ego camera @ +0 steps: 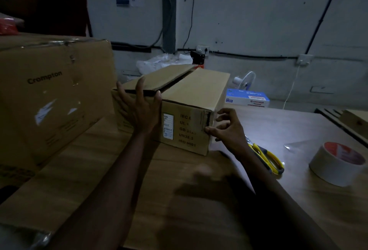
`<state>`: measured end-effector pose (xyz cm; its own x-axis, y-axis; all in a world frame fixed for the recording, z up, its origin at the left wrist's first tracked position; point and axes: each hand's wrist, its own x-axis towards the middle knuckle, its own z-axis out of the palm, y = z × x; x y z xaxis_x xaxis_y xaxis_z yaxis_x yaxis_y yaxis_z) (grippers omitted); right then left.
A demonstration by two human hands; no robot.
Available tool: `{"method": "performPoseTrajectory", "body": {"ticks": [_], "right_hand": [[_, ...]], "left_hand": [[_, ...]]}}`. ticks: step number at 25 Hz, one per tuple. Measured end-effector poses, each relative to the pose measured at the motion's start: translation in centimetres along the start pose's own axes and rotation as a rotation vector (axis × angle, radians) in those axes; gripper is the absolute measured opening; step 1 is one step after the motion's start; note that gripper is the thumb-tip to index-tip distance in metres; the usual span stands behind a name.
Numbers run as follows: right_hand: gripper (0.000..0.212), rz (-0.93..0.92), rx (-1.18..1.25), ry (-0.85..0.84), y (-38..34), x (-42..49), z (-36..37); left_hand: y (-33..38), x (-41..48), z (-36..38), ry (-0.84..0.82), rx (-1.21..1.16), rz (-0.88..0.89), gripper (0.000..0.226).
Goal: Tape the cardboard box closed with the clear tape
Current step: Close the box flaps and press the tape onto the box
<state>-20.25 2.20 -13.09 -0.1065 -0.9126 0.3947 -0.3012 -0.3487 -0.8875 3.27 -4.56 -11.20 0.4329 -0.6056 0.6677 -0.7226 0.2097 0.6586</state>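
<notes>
A long brown cardboard box [196, 90] lies on the table in front of me, its near end printed with black text. One top flap sits slightly raised, leaving a dark gap along the seam. My left hand [140, 106] presses flat on the near top edge of that flap, fingers spread. My right hand [229, 128] pinches at the right corner of the box's near end, where a torn strip shows. A roll of tape [336, 165] with a red core lies on the table at the right, away from both hands.
A big "Crompton" carton [49, 94] stands close on the left. Yellow-handled scissors [266, 156] lie right of my right wrist. A blue and white Anchor box [248, 98] and a small fan sit behind. Flat cardboard covers the near table. A person in red stands far left.
</notes>
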Motion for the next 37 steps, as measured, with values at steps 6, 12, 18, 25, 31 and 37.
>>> {"method": "performPoseTrajectory", "body": {"ticks": [6,12,18,25,31,37], "right_hand": [[0.072,0.026,-0.070,-0.003,0.0,0.2,-1.2],[0.060,0.101,0.091,-0.027,0.5,0.4,-2.3],[0.067,0.143,0.227,-0.069,0.0,0.3,-2.1],[0.069,0.201,0.314,-0.061,0.4,0.2,-3.7],[0.077,0.207,0.316,-0.024,0.8,0.3,-4.4],[0.066,0.200,0.369,0.029,1.5,0.3,-4.9]], "left_hand": [[0.2,-0.4,0.0,-0.040,0.077,0.048,0.053],[2.5,2.6,-2.2,-0.017,0.192,0.146,0.040],[3.3,7.9,-0.4,-0.590,0.479,-0.136,0.078],[5.6,5.9,-1.8,-0.747,0.670,-0.107,0.081],[6.8,4.2,-1.5,-0.729,0.710,-0.084,0.080],[7.2,2.7,-1.3,-0.772,0.718,-0.091,0.090]]}}
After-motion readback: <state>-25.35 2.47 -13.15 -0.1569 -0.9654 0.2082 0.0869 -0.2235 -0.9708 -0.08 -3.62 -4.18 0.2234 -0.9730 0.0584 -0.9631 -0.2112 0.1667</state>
